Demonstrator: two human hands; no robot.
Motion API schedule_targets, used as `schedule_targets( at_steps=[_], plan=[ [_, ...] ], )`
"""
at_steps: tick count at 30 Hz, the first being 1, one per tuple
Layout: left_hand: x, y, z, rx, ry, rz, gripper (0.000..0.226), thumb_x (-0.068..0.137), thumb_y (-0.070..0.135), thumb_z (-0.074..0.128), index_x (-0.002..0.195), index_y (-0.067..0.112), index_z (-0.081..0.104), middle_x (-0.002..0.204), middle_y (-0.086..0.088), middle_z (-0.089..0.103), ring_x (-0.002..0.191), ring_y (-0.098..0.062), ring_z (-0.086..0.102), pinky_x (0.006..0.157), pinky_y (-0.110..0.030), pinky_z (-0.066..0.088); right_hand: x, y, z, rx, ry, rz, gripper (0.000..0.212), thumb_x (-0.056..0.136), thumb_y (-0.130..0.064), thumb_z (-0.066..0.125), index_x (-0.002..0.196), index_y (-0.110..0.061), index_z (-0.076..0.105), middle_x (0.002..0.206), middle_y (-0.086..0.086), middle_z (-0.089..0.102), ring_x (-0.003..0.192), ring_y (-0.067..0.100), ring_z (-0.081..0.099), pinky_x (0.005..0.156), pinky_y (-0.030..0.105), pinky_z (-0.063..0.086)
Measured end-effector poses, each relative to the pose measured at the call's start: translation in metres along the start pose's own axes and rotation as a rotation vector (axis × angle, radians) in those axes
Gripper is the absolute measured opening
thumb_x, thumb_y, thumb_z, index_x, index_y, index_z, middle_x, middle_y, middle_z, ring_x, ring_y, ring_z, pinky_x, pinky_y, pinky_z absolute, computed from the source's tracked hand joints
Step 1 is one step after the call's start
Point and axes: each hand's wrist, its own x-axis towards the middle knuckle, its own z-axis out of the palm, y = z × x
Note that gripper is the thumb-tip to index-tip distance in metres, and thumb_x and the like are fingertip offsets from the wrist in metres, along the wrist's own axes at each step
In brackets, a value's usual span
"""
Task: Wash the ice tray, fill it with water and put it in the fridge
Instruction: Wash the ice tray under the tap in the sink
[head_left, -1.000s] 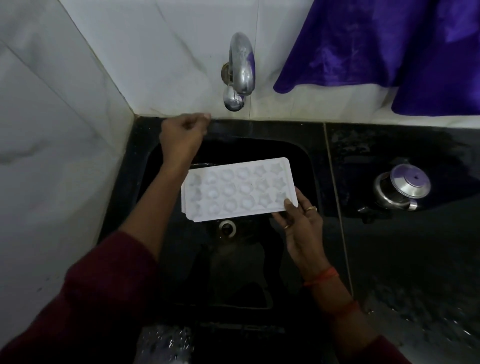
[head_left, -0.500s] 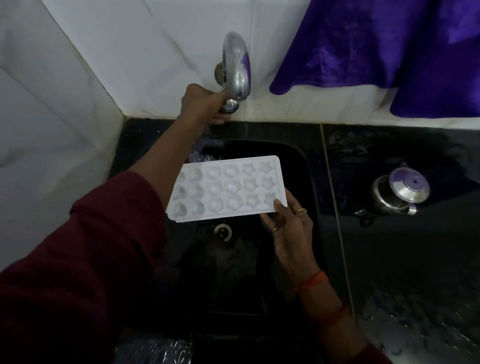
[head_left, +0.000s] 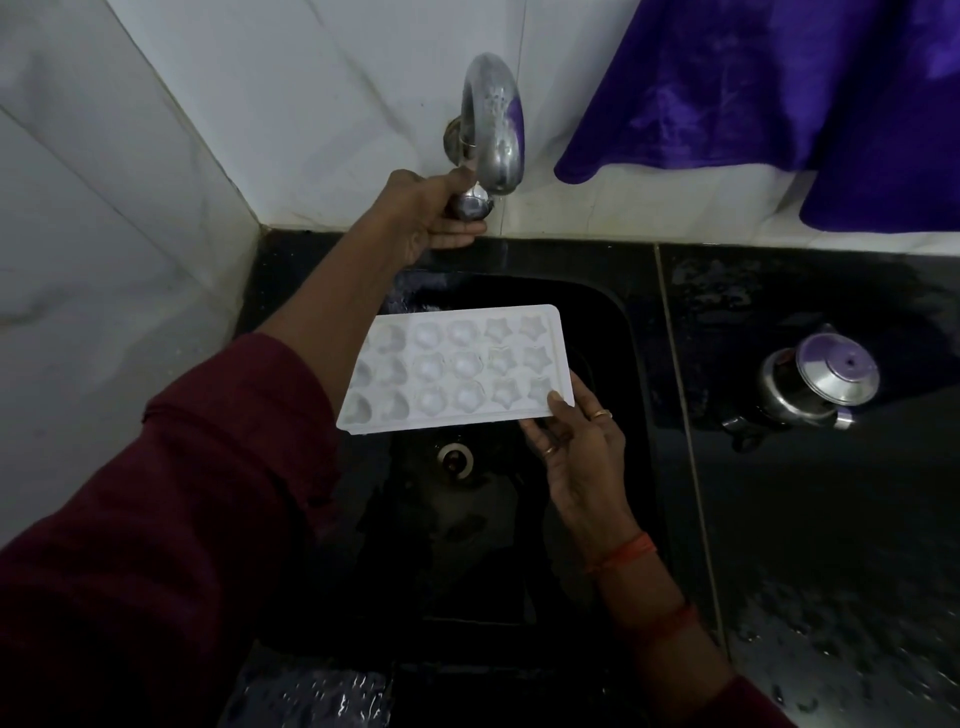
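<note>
The left hand is up at the tap, fingers wrapped round its knob, likely to start the water. The right hand pinches the tray by its corner, level over the sink, cups up.

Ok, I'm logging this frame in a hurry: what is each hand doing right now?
Left hand: closed, gripping the tap knob.
Right hand: closed, holding the ice tray by its near right corner.
</note>
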Motion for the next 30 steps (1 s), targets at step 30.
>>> schedule_targets(
  at_steps=[30],
  plan=[
    [-0.005,0.003,-0.027,0.11,0.002,0.075,0.043,0.082,0.039,0.082,0.098,0.0,0.071,0.097,-0.014,0.078,0.089,-0.023,0.077,0.082,-0.036,0.063,0.026,0.027,0.02,-0.117,-0.038,0.024,0.038,0.098,0.002,0.057,0.135,-0.008,0.058,0.126,0.012,0.07,0.116,0.029,0.068,0.085,0.038,0.062]
  ],
)
